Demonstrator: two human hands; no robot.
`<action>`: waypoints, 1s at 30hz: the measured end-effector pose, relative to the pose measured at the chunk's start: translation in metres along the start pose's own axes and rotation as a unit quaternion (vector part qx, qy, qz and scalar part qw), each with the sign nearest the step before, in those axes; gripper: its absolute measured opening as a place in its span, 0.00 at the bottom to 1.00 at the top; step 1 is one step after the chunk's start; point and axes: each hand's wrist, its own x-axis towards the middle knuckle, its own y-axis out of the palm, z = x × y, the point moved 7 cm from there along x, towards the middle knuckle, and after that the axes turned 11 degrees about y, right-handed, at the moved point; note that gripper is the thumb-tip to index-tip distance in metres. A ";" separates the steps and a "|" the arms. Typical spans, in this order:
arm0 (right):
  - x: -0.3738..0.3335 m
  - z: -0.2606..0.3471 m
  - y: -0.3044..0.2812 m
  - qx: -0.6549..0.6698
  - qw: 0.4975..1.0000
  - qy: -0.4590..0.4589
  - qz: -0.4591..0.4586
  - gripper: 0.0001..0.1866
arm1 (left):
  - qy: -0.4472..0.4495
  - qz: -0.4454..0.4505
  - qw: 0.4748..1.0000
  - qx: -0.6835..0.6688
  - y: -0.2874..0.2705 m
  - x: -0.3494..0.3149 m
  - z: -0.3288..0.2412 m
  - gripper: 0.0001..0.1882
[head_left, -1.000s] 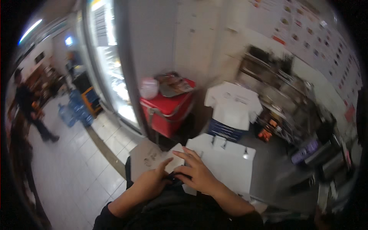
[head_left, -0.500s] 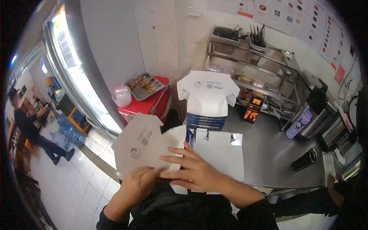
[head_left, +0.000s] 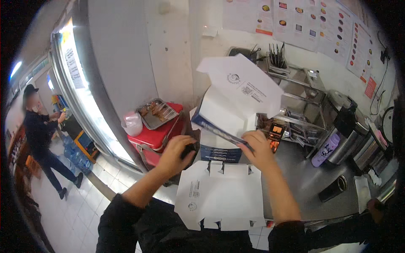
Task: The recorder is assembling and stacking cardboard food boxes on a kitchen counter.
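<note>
My right hand grips the near edge of a white and dark-blue cardboard food box, thumb on its front wall. The box is tilted above a stack of similar boxes, its broad white lid standing up behind. My left hand is curled near the stack's left side, finger and thumb apart around a dark gap; no held thing shows there. In front of me a flat, unfolded white box blank lies between my forearms, with slots and tabs along its edges.
On the left, a red cooler bears a metal tray of food. The counter holds a phone, a purple bottle and a black cup. A metal rack stands behind. One person stands far left; another's hand shows at right.
My hands have moved up and apart, away from the cardboard at lower left. My right hand now holds a tilted box above the stack. The flat blank is more fully uncovered.
</note>
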 end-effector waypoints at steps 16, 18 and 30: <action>-0.021 -0.080 0.050 -0.138 0.990 0.003 0.028 0.11 | -0.081 -0.082 0.989 -0.092 0.080 -0.014 0.059 0.15; -0.022 -0.100 0.049 0.044 0.995 0.089 -0.033 0.11 | -0.035 -0.060 0.994 -0.079 0.077 -0.007 0.056 0.14; -0.036 -0.144 0.096 0.227 0.927 0.296 -0.033 0.27 | -0.154 -0.070 0.938 -0.302 0.106 0.001 0.126 0.25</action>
